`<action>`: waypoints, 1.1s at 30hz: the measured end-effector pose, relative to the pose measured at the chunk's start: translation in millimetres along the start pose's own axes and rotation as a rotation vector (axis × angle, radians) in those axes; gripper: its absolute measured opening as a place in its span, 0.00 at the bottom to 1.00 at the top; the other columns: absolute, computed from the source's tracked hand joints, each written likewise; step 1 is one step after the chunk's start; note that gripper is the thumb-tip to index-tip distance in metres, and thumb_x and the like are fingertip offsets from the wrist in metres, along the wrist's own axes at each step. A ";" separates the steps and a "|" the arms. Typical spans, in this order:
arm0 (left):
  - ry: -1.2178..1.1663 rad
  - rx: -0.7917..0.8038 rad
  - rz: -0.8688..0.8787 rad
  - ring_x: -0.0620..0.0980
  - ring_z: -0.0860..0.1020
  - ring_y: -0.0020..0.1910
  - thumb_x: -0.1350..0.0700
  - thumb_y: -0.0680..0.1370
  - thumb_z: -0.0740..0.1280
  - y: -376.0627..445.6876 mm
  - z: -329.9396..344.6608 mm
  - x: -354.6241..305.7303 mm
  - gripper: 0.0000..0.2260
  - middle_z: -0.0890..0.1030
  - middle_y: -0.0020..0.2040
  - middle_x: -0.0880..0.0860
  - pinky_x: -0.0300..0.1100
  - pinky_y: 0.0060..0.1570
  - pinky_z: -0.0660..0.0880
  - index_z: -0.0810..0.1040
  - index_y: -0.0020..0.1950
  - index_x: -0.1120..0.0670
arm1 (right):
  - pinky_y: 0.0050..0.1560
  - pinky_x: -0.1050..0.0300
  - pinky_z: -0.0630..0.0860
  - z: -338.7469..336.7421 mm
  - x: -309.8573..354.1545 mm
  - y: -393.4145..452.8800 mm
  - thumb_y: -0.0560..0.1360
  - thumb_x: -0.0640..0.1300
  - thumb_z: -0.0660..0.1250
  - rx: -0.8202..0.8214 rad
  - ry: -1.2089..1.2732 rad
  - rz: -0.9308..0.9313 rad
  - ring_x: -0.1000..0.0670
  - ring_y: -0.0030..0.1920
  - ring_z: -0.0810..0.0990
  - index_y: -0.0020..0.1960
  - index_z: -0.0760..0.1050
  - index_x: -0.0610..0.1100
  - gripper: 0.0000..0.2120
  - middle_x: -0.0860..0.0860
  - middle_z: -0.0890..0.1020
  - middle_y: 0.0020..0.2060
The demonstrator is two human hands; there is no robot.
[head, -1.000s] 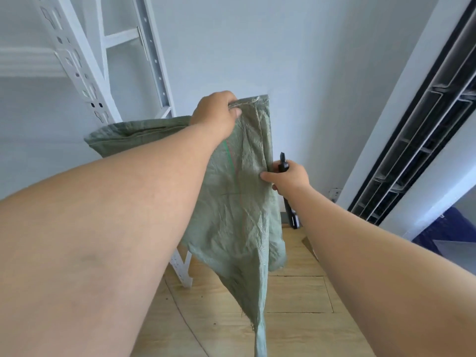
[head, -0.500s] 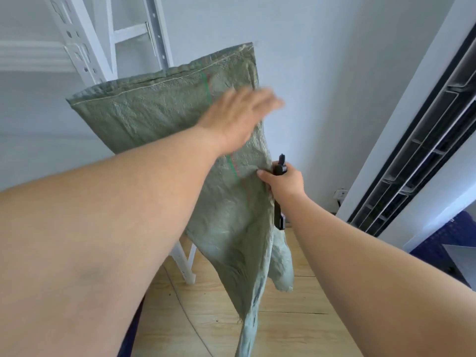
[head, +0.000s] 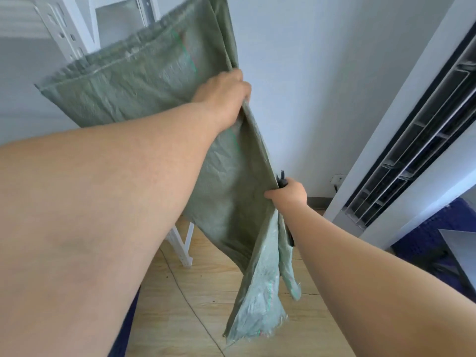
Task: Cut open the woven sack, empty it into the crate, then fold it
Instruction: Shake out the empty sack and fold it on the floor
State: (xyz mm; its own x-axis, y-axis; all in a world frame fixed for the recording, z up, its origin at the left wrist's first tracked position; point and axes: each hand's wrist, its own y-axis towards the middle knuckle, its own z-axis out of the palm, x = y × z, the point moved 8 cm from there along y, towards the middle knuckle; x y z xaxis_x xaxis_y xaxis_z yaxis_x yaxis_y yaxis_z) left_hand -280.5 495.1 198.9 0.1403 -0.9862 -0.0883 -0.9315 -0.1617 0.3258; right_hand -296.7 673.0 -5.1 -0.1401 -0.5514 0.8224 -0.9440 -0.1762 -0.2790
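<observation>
White wall, metal rack (head: 74, 39) behind green woven sack (head: 144, 86), both hands' fingers (head: 246, 85) clamped on its edge.

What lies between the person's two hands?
In the head view, the sack's folded edge runs from left hand to right hand.

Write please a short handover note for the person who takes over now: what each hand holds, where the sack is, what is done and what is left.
Left hand: closed on the right edge of the green woven sack, held up high.
Right hand: pinches the same edge lower down, and also holds a black tool, probably the cutter.
Sack: hangs limp and flat in the air in front of the white shelf frame, its frayed end dangling above the wooden floor. It looks empty.
Crate: cannot be made out for certain in this view.
Done, it seems: cutting and emptying.
Left: fold the sack, put the tool down.
</observation>
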 end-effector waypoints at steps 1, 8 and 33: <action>-0.005 0.005 0.004 0.59 0.69 0.67 0.58 0.77 0.61 0.2 -0.8 1.2 0.17 0.66 0.71 0.55 0.49 0.60 0.70 0.72 0.65 0.50 | 0.45 0.53 0.79 2.8 -1.8 0.7 0.68 0.41 0.74 0.024 0.114 0.003 0.44 0.45 0.82 0.49 0.77 0.43 0.11 0.50 0.81 0.39; 0.017 0.119 0.100 0.57 0.54 0.77 0.55 0.71 0.75 -26.0 58.5 -18.1 0.44 0.39 0.79 0.53 0.52 0.73 0.59 0.51 0.79 0.46 | 0.51 0.47 0.83 20.8 4.1 -6.0 0.68 0.45 0.79 0.320 0.551 0.086 0.42 0.48 0.86 0.53 0.80 0.40 0.17 0.42 0.86 0.48; -0.373 -0.114 -0.479 0.54 0.69 0.69 0.52 0.78 0.66 -53.9 87.1 35.3 0.21 0.71 0.70 0.53 0.47 0.69 0.65 0.69 0.71 0.51 | 0.54 0.45 0.81 -18.2 11.4 33.9 0.72 0.47 0.75 0.118 0.787 0.192 0.44 0.47 0.84 0.57 0.77 0.42 0.17 0.45 0.84 0.48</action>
State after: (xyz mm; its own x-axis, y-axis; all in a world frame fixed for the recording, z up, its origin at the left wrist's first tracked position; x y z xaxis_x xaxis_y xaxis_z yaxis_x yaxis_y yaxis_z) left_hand -254.6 472.3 96.3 0.3882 -0.7273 -0.5660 -0.7496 -0.6065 0.2651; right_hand -335.7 675.5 3.9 -0.5060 0.1450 0.8503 -0.8508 -0.2458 -0.4644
